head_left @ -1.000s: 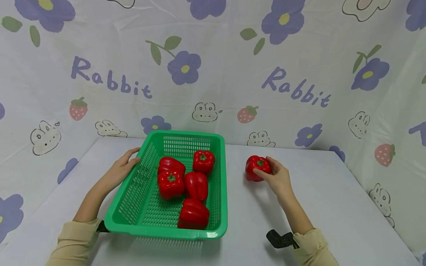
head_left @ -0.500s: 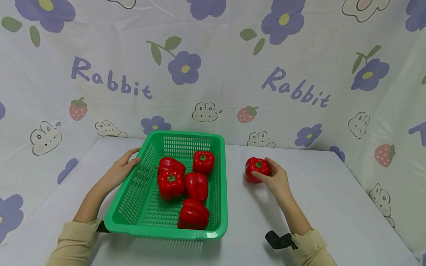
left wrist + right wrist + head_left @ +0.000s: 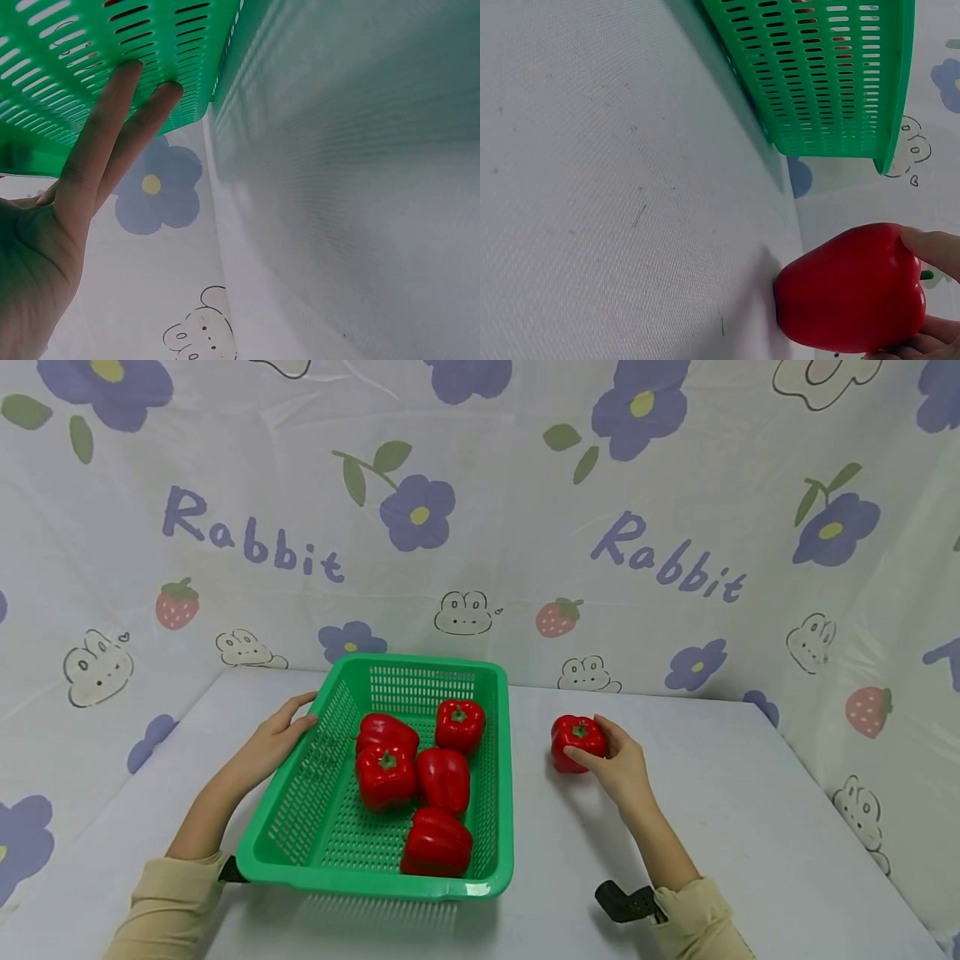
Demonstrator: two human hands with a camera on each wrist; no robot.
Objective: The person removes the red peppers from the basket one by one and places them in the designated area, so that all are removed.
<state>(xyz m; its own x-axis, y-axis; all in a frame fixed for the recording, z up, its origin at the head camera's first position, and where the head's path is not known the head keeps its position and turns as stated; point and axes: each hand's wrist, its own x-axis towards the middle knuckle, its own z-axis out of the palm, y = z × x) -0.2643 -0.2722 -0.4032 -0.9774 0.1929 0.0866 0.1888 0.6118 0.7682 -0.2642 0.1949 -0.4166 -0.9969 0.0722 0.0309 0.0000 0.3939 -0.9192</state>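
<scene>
A green slotted plastic basket (image 3: 375, 883) stands on the white table with several red bell peppers (image 3: 437, 843) in its right half. My left hand (image 3: 273, 747) holds its left rim; in the left wrist view two fingers (image 3: 101, 142) lie nearly straight against the outer wall. To the right of the basket, my right hand (image 3: 622, 770) grips another red bell pepper (image 3: 570, 758) near its top, thumb on the near side and fingers on the far side. This pepper is upright, stem up, at the tabletop; whether its base touches the cloth I cannot tell.
A white cloth with flowers and rabbits (image 3: 461, 614) hangs behind and beside the table (image 3: 720, 793). A black strap-mounted device (image 3: 624, 902) sits at my right wrist. The basket's right wall (image 3: 821, 90) stands a short way left of the held pepper.
My right hand has shifted slightly toward the left and nearer to me, and the pepper it grips has come slightly lower. The left hand and the basket have not visibly moved.
</scene>
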